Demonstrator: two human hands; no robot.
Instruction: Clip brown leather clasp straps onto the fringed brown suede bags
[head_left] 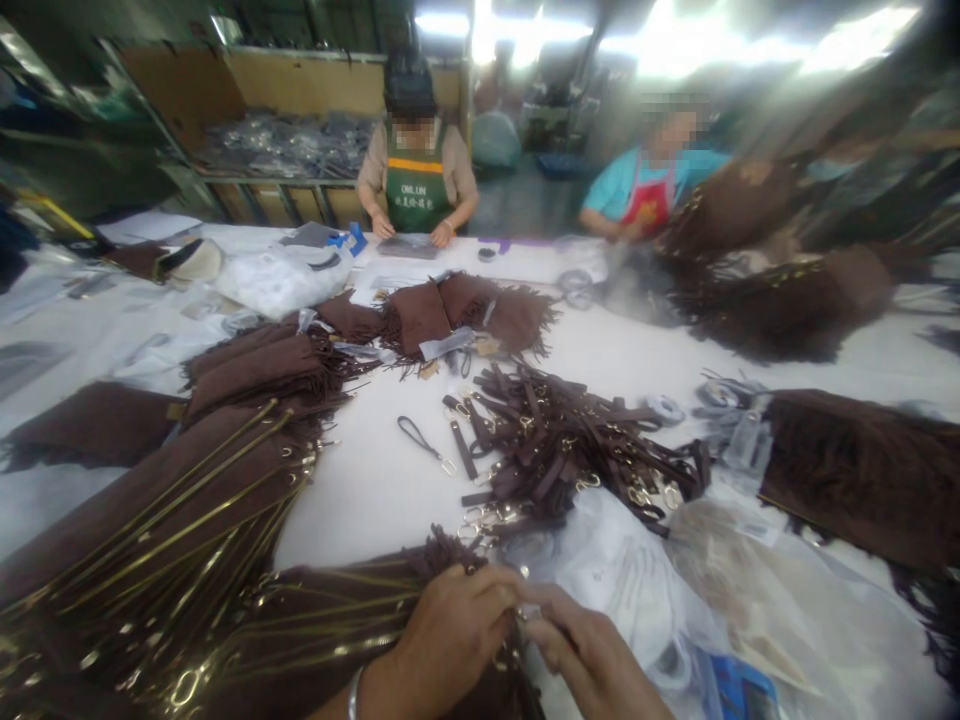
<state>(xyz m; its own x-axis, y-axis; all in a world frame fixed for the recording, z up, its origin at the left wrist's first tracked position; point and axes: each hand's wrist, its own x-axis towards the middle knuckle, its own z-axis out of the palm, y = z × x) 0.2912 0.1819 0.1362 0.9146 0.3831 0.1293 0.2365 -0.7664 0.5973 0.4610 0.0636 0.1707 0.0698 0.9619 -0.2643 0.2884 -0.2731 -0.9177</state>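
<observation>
At the bottom middle, my left hand [457, 625], with a silver bracelet at the wrist, is closed with its fingertips pressed together over the end of a brown fringed pouch [322, 600]. My right hand [589, 650] meets it from the right, thumb and fingers pinched. Between the fingertips shows a small shiny metal piece [523, 613], too blurred and covered to name. Beyond my hands lies a heap of dark brown wrist straps [540, 430] with gold-coloured clasps. One looped strap [421, 440] lies apart, left of the heap.
Stacked brown pouches with gold zippers [202, 500] fill the left; more fringed pouches [465, 310] lie further back and at right [862, 460]. Clear plastic bags [637, 580] and a blue object [742, 690] are beside my right hand. Two people [420, 180] work across the white table [337, 510].
</observation>
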